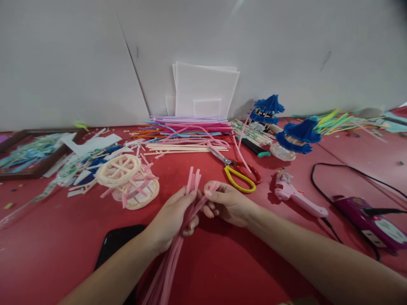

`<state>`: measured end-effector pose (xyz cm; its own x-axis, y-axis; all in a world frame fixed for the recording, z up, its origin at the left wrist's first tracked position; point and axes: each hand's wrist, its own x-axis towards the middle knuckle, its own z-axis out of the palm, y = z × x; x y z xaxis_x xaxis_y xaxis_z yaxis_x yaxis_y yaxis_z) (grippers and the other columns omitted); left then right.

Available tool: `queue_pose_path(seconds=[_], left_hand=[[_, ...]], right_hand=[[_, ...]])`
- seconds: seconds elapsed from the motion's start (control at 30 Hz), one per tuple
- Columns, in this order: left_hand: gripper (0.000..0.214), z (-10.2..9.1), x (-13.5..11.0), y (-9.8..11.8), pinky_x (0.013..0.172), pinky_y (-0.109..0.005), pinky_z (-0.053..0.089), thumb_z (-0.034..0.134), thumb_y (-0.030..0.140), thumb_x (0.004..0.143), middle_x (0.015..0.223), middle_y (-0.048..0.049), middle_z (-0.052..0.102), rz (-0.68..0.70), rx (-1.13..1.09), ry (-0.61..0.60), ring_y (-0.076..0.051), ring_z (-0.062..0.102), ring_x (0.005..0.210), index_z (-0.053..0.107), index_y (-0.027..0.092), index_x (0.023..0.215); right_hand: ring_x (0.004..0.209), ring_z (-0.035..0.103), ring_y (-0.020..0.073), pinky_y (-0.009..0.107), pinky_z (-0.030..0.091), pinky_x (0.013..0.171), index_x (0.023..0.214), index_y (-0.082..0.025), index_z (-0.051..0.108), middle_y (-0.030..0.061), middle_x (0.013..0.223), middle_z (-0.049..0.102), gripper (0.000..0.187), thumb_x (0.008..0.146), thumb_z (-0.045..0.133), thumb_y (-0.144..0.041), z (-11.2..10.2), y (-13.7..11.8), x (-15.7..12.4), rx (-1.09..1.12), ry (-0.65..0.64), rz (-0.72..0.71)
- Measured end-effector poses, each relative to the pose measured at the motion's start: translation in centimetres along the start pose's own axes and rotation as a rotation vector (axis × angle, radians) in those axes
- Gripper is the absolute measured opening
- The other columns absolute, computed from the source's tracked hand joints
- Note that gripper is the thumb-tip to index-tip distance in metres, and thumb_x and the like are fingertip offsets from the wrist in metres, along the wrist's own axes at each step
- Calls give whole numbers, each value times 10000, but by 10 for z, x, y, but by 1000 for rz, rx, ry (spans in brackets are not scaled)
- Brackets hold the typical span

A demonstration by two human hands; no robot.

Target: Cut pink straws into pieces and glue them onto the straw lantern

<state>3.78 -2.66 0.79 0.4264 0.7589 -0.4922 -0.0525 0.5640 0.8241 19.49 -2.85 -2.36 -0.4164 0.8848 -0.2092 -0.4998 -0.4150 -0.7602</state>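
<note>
A bundle of pink pipe cleaners is wrapped in the fingers of my left hand, its short ends sticking up past the thumb and its long tails hanging toward me. My right hand pinches the upper end of one or more of these pink strands, which lean to the right. Just beyond my right hand lie scissors with one yellow and one red handle. To the left of my hands sits a small wheel-like piece of cream sticks and pink strands.
A pink glue gun and a purple power strip with a black cable lie at right. Blue-roofed models stand behind. Coloured pipe cleaners are heaped at the wall. A black phone-like object lies under my left forearm.
</note>
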Motion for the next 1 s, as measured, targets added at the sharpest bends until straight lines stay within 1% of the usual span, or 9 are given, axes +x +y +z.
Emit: queue_pose_path(seconds=[0.13,0.23,0.4,0.5,0.63,0.7,0.8,0.9,1.0], left_hand=[[244,-1,0,0,328,-124,251,568,421,860,622,-1,641,42,48,-60,-42,398,362,550,179,886],[291,-3,1,-2,338,-137,285,596,449,842,673,-8,658,75,118,-60,-46,425,378,567,183,955],[317,-6,3,-6,359,-169,336,596,472,836,497,28,565,248,391,85,-80,460,373,593,157,864],[305,-7,4,-8,365,-173,345,510,462,888,469,31,563,307,431,161,-91,477,370,585,168,861],[258,-6,3,-6,361,-174,342,460,418,914,445,39,563,282,400,213,-102,491,359,556,187,853],[255,-6,2,-5,366,-180,349,491,402,902,430,37,562,294,469,217,-101,485,347,537,188,769],[272,-6,0,-5,388,-185,370,558,386,868,442,10,599,302,573,178,-103,508,357,551,175,697],[291,-5,0,-6,427,-202,429,599,397,840,497,-31,652,235,541,107,-124,572,408,612,148,691],[322,-5,1,-5,472,-229,483,599,425,838,573,-60,688,209,468,83,-157,639,483,659,126,732]], right_hand=[[428,531,61,167,288,409,635,-169,507,-78,460,518,434,594,857,-422,2,1,-1,38,-21,29],[428,515,55,179,324,428,690,-167,551,-71,517,560,368,617,850,-368,5,4,-1,14,49,-49],[492,512,66,206,399,486,774,-144,687,-41,559,610,278,635,835,-334,6,8,-1,-107,231,-211],[528,529,60,209,456,542,773,-154,716,-37,620,642,318,548,880,-307,6,8,-1,30,259,-153],[574,574,62,212,506,612,803,-157,724,-18,702,677,357,521,894,-298,6,8,-1,88,233,-72],[553,563,61,205,501,584,769,-150,711,-25,652,652,325,560,874,-337,7,9,-2,14,224,-109],[475,514,58,193,451,479,683,-149,651,-46,556,576,298,682,789,-413,7,10,-6,-223,241,-218],[418,477,63,198,397,391,683,-168,592,-56,556,532,318,763,704,-455,8,10,-10,-451,283,-302],[394,462,73,206,381,374,696,-189,556,-63,526,512,321,785,667,-476,8,9,-10,-503,299,-322]])
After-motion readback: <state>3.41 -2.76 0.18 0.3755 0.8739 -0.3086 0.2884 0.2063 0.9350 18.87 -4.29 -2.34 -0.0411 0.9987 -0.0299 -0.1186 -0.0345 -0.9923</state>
